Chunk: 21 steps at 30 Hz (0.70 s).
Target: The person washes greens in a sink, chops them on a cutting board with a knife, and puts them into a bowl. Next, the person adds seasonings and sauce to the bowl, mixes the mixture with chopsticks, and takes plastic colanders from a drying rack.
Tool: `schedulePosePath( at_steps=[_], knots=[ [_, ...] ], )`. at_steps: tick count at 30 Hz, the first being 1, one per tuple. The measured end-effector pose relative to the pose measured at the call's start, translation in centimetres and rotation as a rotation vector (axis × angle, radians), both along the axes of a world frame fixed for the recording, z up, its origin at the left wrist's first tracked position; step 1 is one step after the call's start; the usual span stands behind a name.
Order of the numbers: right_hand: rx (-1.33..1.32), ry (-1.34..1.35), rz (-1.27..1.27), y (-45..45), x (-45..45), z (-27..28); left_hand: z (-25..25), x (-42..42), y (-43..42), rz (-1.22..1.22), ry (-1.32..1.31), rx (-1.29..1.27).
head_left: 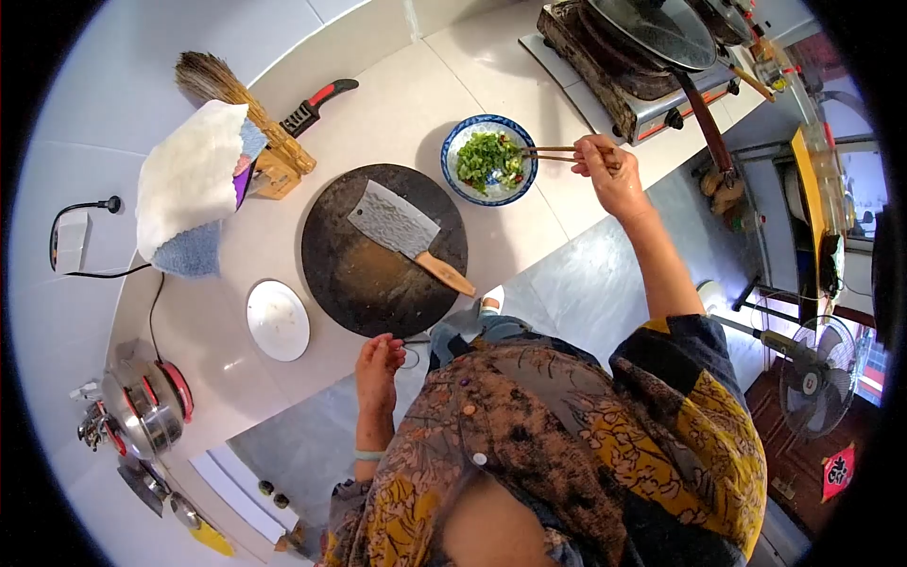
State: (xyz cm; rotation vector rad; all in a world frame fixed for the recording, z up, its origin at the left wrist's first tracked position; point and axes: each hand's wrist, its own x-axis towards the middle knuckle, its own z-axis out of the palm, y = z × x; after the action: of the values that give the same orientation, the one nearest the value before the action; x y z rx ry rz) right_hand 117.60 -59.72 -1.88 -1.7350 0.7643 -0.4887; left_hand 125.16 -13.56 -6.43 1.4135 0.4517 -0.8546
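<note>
My right hand (614, 175) is closed around a pair of chopsticks (557, 151). Their tips reach into a blue-rimmed bowl (450, 142) that holds chopped green herbs (489, 161) with small red and pale bits. Just left of the bowl lies a round dark cutting board (359, 293). A cleaver (397, 217) rests on it, its wooden handle pointing toward my body. At the counter's front edge, close to the board's lower rim, my left hand (380, 364) hangs with its fingers curled in and nothing visible in them.
A small white plate (278, 319) sits left of the board. Behind stand a knife block (279, 175), a cloth (189, 180) and a knife sharpener (319, 106). A gas stove (652, 104) with a wok (652, 33) is at upper right; a steel pot (142, 406) is lower left.
</note>
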Motion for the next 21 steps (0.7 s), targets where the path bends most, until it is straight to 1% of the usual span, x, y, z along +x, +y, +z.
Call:
schedulePosePath(
  at_steps=[2, 4, 6, 9, 14, 16, 18, 19, 21],
  knots=[
    [0.017, 0.003, 0.002, 0.4, 0.4, -1.8, -0.1, -0.3, 0.0, 0.001, 0.001, -0.024],
    [0.052, -0.062, 0.011, 1.6, 1.2, -2.7, -0.4, -0.4, 0.2, 0.000, -0.015, -0.045],
    [0.097, -0.055, -0.015, 2.7, 1.9, -1.6, -0.1, -0.5, 0.2, 0.002, -0.030, -0.045],
    [0.110, -0.108, 0.012, 3.9, 2.0, -0.1, 0.2, -0.7, 0.3, 0.005, -0.034, -0.023],
    [0.192, -0.141, 0.065, 5.5, 3.0, -2.3, -0.2, -0.9, 0.4, -0.022, -0.003, 0.009],
    [0.167, -0.147, 0.069, 5.5, 3.1, -4.0, 0.0, -1.1, 0.1, -0.015, -0.022, 0.019],
    [0.190, -0.151, -0.004, 4.6, 2.5, -3.8, -0.1, -1.1, 0.0, -0.014, -0.034, 0.026],
    [0.128, -0.115, -0.038, 4.0, 1.9, -3.4, -0.2, -1.1, 0.1, -0.016, -0.037, 0.027],
    [0.094, -0.140, -0.035, 3.2, 0.9, -2.0, -0.4, -1.3, 0.5, -0.021, -0.038, 0.027]
  ],
)
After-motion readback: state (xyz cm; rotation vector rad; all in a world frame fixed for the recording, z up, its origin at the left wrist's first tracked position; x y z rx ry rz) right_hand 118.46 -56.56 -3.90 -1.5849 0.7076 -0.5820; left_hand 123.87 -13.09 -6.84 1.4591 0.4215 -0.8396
